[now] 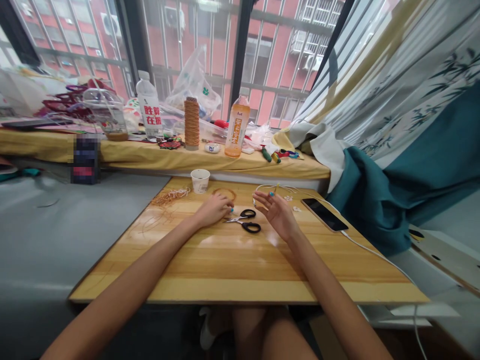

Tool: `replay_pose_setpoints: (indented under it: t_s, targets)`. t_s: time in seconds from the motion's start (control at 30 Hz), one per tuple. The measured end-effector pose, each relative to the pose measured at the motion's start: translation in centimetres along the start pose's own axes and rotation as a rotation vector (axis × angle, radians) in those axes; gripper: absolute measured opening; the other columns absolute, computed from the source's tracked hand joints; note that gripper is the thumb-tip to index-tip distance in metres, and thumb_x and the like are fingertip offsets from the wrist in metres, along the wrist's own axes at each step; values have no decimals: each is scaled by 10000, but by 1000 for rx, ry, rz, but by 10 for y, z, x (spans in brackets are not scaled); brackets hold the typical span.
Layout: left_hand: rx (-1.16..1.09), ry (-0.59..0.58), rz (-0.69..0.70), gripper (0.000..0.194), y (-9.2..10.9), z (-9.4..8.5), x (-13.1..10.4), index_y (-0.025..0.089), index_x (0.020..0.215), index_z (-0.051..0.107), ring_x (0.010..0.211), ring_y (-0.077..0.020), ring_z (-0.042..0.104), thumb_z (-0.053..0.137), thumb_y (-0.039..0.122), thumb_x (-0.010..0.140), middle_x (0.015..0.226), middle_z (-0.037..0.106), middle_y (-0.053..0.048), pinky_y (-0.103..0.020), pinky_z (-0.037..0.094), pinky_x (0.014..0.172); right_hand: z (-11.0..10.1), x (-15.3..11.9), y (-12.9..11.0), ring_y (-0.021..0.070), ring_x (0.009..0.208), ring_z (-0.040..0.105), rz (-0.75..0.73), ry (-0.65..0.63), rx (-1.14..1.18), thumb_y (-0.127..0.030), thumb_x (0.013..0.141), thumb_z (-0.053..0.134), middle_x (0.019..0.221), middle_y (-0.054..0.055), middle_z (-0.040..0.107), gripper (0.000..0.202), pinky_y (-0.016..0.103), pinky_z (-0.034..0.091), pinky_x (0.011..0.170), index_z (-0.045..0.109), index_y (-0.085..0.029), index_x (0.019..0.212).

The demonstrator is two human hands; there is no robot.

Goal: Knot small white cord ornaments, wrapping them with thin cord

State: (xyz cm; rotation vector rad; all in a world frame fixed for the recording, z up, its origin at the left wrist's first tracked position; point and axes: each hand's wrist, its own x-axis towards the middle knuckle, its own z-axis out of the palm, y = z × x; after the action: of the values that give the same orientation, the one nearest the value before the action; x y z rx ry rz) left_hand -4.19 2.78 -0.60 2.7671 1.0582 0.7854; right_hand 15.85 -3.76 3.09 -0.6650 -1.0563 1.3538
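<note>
My left hand (pixel 215 210) rests on the wooden table with its fingers curled together; what they hold, if anything, is too small to make out. Just right of it lie scissors (pixel 249 227) with black handles, their blades parted and pointing at that hand. My right hand (pixel 278 216) is raised over the table right of the scissors, fingers stretched and palm partly showing. A thin yellow stick (pixel 277 188) stands up by its fingertips; whether it is gripped I cannot tell. Behind my left hand is a loop of brown cord (pixel 229 191).
A paper cup (pixel 200 182) and a heap of cord scraps (pixel 168 197) are at the table's back left. A phone (pixel 325 215) with a white cable lies right. The sill behind carries a brown cord spool (pixel 191 125), an orange drink bottle (pixel 237 129) and a clear bottle (pixel 149 107).
</note>
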Motion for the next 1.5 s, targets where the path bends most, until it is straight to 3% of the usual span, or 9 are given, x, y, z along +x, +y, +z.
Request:
replay_pose_setpoints:
  t_s: [0.13, 0.2, 0.3, 0.37, 0.5, 0.6, 0.8, 0.97, 1.5]
  targets:
    - [-80, -62, 50, 228, 5, 4, -1, 165, 902, 609, 838, -164, 488, 406, 175, 798, 871, 591, -60, -275, 382, 743, -3, 3, 6, 89, 612, 562, 34, 91, -55, -458, 687, 555, 798, -21, 612, 244, 206, 412, 523, 503, -220, 673]
    - [-80, -37, 51, 249, 8, 4, -1, 166, 939, 596, 842, -166, 488, 390, 161, 799, 884, 590, -63, -281, 383, 743, -4, 4, 12, 55, 451, 460, 42, 121, -109, -511, 682, 529, 655, -45, 553, 292, 189, 336, 424, 499, -221, 673]
    - [-71, 33, 61, 259, 11, 1, -3, 164, 949, 584, 858, -166, 483, 379, 142, 792, 898, 585, -63, -283, 380, 756, -5, 6, 23, 34, 359, 309, 87, 152, -277, -537, 697, 476, 504, -67, 408, 343, 182, 217, 356, 546, -202, 698]
    - [-49, 48, 88, 249, 12, -1, -4, 164, 893, 603, 859, -164, 484, 382, 134, 781, 875, 584, -59, -279, 377, 762, -5, 7, 30, 32, 351, 281, 112, 164, -383, -501, 685, 502, 467, -77, 369, 319, 182, 193, 351, 566, -191, 723]
    - [11, -15, 132, 229, 11, -1, -5, 183, 836, 630, 829, -158, 498, 410, 168, 773, 839, 590, -51, -270, 378, 747, -3, 7, 37, 54, 412, 407, 93, 169, -432, -356, 626, 593, 527, -65, 511, 214, 181, 283, 401, 520, -208, 761]
    - [43, -25, 125, 227, 10, 1, -5, 192, 872, 624, 834, -160, 499, 414, 195, 784, 849, 592, -48, -269, 376, 736, -3, 7, 37, 65, 464, 450, 95, 122, -470, -299, 599, 620, 534, -53, 534, 188, 187, 314, 442, 538, -189, 726]
    - [60, -35, 131, 241, 8, 2, -3, 202, 874, 623, 834, -161, 487, 389, 215, 820, 847, 601, -46, -269, 367, 736, -4, 12, 41, 60, 444, 413, 78, 59, -616, -372, 656, 565, 472, -44, 488, 224, 201, 300, 441, 598, -150, 660]
    - [51, -34, 144, 253, 8, 0, -3, 203, 888, 621, 834, -161, 482, 379, 184, 817, 840, 601, -49, -266, 359, 736, -1, 15, 45, 63, 411, 417, 64, 103, -613, -326, 641, 573, 491, -62, 508, 198, 196, 281, 407, 554, -175, 767]
    - [51, -43, 155, 261, 8, 0, -5, 206, 881, 621, 822, -161, 467, 372, 179, 813, 831, 590, -48, -264, 352, 726, -2, 15, 50, 80, 466, 432, -19, 15, -768, -289, 688, 509, 509, -68, 479, 112, 200, 322, 463, 526, -189, 735]
